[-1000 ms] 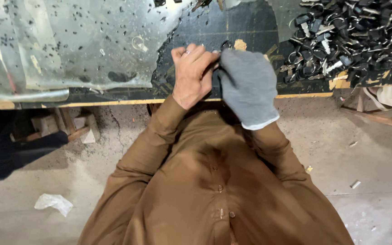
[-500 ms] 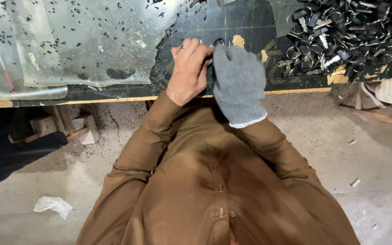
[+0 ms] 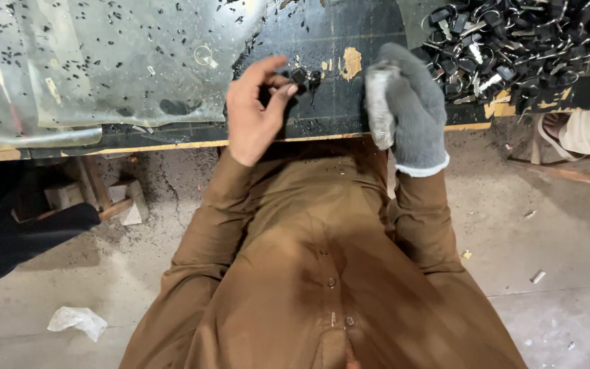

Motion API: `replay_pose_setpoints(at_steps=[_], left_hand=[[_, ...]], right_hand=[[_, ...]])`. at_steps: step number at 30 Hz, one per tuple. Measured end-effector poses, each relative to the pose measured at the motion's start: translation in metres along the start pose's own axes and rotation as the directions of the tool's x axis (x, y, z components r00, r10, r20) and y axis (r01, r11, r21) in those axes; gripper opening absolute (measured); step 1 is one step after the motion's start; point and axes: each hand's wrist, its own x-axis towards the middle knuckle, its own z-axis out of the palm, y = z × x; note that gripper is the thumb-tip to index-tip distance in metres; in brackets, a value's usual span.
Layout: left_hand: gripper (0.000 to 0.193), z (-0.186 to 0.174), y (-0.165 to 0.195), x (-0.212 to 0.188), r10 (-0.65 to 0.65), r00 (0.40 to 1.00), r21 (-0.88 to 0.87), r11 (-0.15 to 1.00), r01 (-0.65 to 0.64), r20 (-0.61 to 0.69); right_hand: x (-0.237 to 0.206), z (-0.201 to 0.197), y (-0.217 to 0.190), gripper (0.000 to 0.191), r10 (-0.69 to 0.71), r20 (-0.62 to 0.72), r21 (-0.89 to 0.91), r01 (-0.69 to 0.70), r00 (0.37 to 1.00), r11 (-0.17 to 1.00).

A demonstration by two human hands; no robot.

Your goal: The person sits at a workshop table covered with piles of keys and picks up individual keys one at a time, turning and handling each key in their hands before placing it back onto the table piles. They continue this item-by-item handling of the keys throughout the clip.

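One small black part (image 3: pixel 300 75) is pinched in the bare left hand (image 3: pixel 254 113) over the surface (image 3: pixel 339 113), the gloved right hand (image 3: pixel 408 109) loosely curled and apparently empty, while a big pile of key-ring parts (image 3: pixel 513 48) looks unhandled.

Dusty grey concrete floor (image 3: pixel 568 205), scattered debris. Dark worn workbench (image 3: pixel 349 113) with yellow edge. Crumpled plastic scrap (image 3: pixel 76 320) lower left.

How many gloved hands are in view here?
1. The right hand wears a grey knit glove and rests at the edge of the black worktable. The left hand is bare, pinching a small dark piece.
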Motion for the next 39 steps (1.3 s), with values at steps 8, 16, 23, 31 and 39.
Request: replay_pose_setpoints(at_steps=[8,16,23,31,39], left_hand=[[0.047,-0.01,0.042,-0.015,0.243,0.955,-0.248,0.948,-0.197,0.17],[0.032,0.009,0.03,-0.041,0.101,0.978,-0.298,0.954,-0.042,0.184],[0.038,0.024,0.018,0.008,0.481,0.846,0.341,0.774,-0.534,0.23],[0.025,0.034,-0.006,0.012,0.315,0.943,0.321,0.887,-0.332,0.104],[0.024,0.037,-0.011,-0.002,0.271,0.961,0.282,0.919,-0.277,0.06]], right_hand=[[-0.042,0.02,-0.008,0.068,-0.484,0.151,-0.109,0.502,0.862,0.858],[-0.046,0.033,0.001,0.059,-0.231,0.07,0.08,0.225,0.97,0.971],[-0.018,0.024,-0.004,0.059,-0.443,-0.065,-0.472,0.363,0.894,0.803],[-0.049,0.022,-0.01,0.041,-0.482,0.274,-0.607,0.538,0.832,0.585],[-0.026,0.039,-0.019,0.035,-0.564,0.191,-0.565,0.56,0.803,0.606]])
